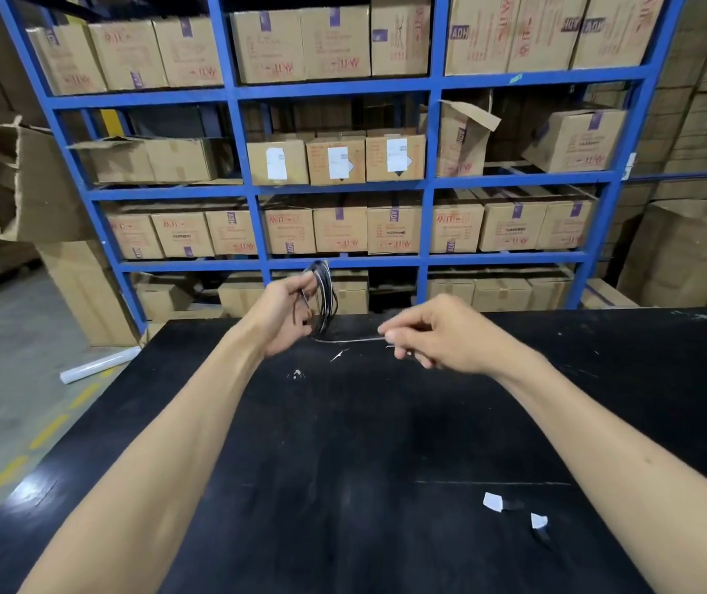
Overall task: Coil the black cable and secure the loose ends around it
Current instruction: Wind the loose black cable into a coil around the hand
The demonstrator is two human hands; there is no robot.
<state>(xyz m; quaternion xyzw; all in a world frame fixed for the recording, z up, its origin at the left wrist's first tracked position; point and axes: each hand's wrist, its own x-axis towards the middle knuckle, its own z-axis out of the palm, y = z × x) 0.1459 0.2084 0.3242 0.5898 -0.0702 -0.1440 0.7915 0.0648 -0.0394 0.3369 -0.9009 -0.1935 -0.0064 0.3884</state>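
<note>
Two hands above the black table's (386, 443) far edge.
Left hand (285, 312) fingers grip the upright cable coil (325, 300); right hand (437, 334) pinches its loose end (352, 339).

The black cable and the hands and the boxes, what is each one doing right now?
black cable: mostly coiled, loops upright, one end pulled out sideways.
left hand: closed around the coil.
right hand: pinching the loose end.
black table: scuffed, with white scraps on it.
torn box: flaps open, on the blue shelf.
white roll: lying on the floor.
</note>
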